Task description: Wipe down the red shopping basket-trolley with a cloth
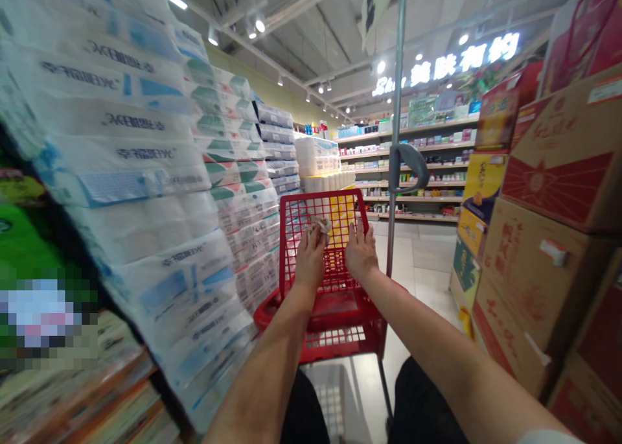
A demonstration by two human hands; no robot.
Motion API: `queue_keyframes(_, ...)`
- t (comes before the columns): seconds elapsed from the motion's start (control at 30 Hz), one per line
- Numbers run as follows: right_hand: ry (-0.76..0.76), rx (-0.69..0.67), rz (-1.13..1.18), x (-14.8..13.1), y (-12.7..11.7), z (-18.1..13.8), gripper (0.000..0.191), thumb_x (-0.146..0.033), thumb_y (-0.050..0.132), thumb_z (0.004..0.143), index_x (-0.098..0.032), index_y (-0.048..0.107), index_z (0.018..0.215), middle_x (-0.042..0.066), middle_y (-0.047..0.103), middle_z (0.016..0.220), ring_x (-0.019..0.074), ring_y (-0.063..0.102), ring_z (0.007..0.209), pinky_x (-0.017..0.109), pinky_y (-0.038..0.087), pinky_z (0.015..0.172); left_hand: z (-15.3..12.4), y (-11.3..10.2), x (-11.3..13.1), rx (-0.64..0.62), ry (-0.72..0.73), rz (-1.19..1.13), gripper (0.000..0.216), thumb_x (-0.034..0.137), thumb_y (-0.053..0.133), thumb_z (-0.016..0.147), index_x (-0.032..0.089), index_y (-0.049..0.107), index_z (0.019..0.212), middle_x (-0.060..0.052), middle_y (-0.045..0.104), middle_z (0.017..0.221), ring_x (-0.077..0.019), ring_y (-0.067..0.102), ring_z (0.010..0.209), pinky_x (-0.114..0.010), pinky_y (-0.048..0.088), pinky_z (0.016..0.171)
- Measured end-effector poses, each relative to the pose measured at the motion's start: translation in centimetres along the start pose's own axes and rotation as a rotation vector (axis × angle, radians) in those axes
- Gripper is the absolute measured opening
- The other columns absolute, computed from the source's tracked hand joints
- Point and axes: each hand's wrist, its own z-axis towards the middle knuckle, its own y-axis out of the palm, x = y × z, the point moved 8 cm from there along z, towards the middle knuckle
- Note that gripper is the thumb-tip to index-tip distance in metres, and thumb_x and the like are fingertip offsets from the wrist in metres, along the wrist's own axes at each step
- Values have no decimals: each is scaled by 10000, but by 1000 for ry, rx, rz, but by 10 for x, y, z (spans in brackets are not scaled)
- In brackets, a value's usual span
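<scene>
A red plastic shopping cart (340,306) stands directly before me, its upright grid panel (297,205) rising behind my hands. My left hand (311,255) is closed on a crumpled, whitish-brown cloth (322,225) against the grid. I cannot make out whether the cloth is a rag or a wad of tissue. Beside it, my right hand (360,253) rests against the grid's right side with fingers stretched out, holding nothing. At the cart's right a grey metal pole (397,94) rises, carrying a grey loop-shaped handle (422,168).
Wrapped tissue packs (165,133) are stacked high along the left. Cardboard cartons (534,269) line the right side. Shelves of small goods (413,147) stand at the back, beyond the pale tiled floor (432,256). A stack of paper rolls (318,159) is ahead.
</scene>
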Motion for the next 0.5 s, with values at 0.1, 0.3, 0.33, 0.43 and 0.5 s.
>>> queue_keyframes(0.1,-6,-6,12,0,0,0,640,-169,432,873,-51,255,1477,205,193,1543,438,165,1394,582,324,1032,-1,4,8,-49,115,-5,470,37,443,841,136,530,1292,-119,432,1451,-279,236,1420,-483,340,1130)
queue_keyframes(0.3,-18,4,14,0,-3,0,634,-196,452,874,-49,287,1468,208,249,1526,422,173,1391,571,298,1042,-2,-2,-7,19,-50,8,475,38,465,839,232,564,1260,-99,487,1382,-271,385,1316,-471,411,1057)
queue_keyframes(0.33,-22,11,15,0,-4,0,631,-199,454,873,-53,294,1466,203,269,1520,415,183,1389,572,294,1043,-2,-3,-7,31,-56,8,464,43,468,842,228,567,1255,-109,499,1359,-269,402,1298,-465,413,1054)
queue_keyframes(0.43,-61,28,21,-1,-6,-1,604,-199,457,869,-79,344,1450,195,323,1497,388,235,1374,598,257,1052,-1,1,5,-30,83,-31,384,110,485,876,242,587,1222,-99,556,1263,-251,445,1246,-445,423,1045)
queue_keyframes(0.5,-106,26,20,-4,-7,-1,575,-190,463,863,-96,396,1426,195,342,1487,381,260,1363,627,219,1058,0,0,6,-18,75,-43,367,132,479,888,244,586,1221,-97,553,1261,-248,444,1245,-445,418,1053)
